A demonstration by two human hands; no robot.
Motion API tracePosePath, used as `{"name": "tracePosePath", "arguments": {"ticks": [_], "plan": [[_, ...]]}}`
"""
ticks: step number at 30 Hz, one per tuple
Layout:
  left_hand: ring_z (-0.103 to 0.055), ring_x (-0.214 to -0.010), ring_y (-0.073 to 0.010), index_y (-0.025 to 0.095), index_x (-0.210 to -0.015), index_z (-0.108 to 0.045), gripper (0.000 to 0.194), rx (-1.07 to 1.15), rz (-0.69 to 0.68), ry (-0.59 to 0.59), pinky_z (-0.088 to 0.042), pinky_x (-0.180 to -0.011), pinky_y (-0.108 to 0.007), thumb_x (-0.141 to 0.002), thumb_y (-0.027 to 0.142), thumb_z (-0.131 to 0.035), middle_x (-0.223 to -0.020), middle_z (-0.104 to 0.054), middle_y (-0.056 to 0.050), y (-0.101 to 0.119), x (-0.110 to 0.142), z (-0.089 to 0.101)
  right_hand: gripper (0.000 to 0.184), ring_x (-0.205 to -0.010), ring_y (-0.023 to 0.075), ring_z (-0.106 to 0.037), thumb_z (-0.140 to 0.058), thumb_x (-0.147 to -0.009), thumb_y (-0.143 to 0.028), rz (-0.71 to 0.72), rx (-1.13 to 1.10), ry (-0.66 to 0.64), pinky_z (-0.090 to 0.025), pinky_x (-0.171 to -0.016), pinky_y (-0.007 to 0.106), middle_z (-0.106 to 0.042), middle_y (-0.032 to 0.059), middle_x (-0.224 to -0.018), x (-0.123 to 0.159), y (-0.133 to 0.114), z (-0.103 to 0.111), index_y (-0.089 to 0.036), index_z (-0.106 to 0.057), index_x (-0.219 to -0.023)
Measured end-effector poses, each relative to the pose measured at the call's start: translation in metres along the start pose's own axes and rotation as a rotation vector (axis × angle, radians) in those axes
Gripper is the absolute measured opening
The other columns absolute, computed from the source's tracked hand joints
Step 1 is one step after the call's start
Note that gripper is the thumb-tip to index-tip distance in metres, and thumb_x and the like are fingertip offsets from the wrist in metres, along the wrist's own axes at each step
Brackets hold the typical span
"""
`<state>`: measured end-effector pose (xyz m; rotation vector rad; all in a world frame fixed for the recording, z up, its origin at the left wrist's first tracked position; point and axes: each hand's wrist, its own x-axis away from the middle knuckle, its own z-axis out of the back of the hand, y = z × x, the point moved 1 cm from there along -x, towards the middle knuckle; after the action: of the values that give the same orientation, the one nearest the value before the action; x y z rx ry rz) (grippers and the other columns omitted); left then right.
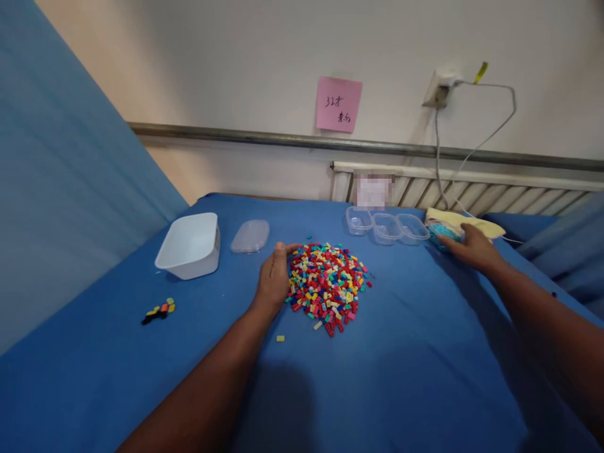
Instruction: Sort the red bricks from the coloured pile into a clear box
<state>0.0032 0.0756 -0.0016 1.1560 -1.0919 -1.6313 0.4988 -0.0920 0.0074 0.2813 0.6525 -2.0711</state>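
Observation:
A heap of small plastic building bricks (325,283) in red, yellow, blue, green, pink and cream lies in the middle of the blue sheet. My left hand (274,280) rests against the heap's left side, thumb up and fingers stretched along its far edge, holding nothing. At the far right, my right hand (472,247) grips a small tub of light blue pieces (442,233); the hand partly hides it. Right behind the tub is a yellow cloth or bag (481,224). Three clear plastic tubs (387,229) stand in a row to its left.
A white plastic basin (189,245) and clear lids (251,236) stand at the left. Nearer me are a few black, yellow and orange pieces (159,311). One yellow brick (280,338) lies before the heap. Behind are a radiator (472,179) and a wall socket with cables (438,88).

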Motion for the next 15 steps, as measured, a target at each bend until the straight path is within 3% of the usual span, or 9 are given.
{"name": "tracePosePath", "arguments": {"ticks": [2,5,7,11,15], "plan": [[-0.072,-0.129,-0.0335,0.013,-0.124,-0.081,0.088,-0.013,0.002,-0.008,-0.05,-0.121,-0.051,-0.107,0.083,-0.03,-0.132,-0.079,-0.016,0.001,0.001,-0.001,0.085,-0.136,0.0506,-0.064,-0.059,-0.102,-0.068,0.031,0.024,-0.002,-0.051,-0.109,0.06,-0.063,0.041,-0.146,0.006,-0.007,0.005,0.003,-0.063,-0.148],[-0.072,-0.128,-0.0329,0.014,-0.124,-0.081,0.088,-0.008,-0.008,-0.019,-0.05,-0.121,-0.051,-0.107,0.083,-0.03,-0.131,-0.08,-0.015,0.001,0.001,-0.002,0.068,-0.111,0.0367,-0.076,-0.055,-0.106,-0.058,0.131,0.039,-0.071,-0.057,-0.103,0.051,-0.073,0.0259,-0.14,0.013,-0.028,0.003,-0.012,-0.062,-0.155],[-0.072,-0.129,-0.0329,0.014,-0.124,-0.081,0.089,0.0,-0.006,-0.024,-0.05,-0.121,-0.051,-0.107,0.084,-0.029,-0.131,-0.08,-0.016,0.001,0.0,-0.002,0.063,-0.107,0.0317,-0.078,-0.06,-0.104,-0.05,0.213,0.055,-0.142,-0.058,-0.105,0.046,-0.072,0.0205,-0.146,0.015,-0.045,-0.006,-0.015,-0.062,-0.156],[-0.072,-0.13,-0.0335,0.012,-0.123,-0.081,0.091,0.004,-0.006,-0.016,-0.05,-0.121,-0.051,-0.106,0.085,-0.03,-0.133,-0.079,-0.018,0.002,-0.001,-0.002,0.056,-0.119,0.0351,-0.075,-0.059,-0.102,-0.039,0.254,0.164,-0.23,-0.059,-0.103,0.045,-0.074,0.0205,-0.142,0.011,-0.068,-0.026,-0.013,-0.068,-0.151],[-0.071,-0.131,-0.0345,0.013,-0.124,-0.081,0.092,-0.014,-0.013,-0.013,-0.05,-0.121,-0.051,-0.105,0.087,-0.03,-0.135,-0.078,-0.018,0.003,0.0,-0.002,0.045,-0.113,0.0356,-0.077,-0.054,-0.103,-0.032,0.243,0.269,-0.261,-0.06,-0.094,0.044,-0.079,0.0203,-0.131,0.013,-0.074,-0.02,-0.014,-0.078,-0.136]]}}
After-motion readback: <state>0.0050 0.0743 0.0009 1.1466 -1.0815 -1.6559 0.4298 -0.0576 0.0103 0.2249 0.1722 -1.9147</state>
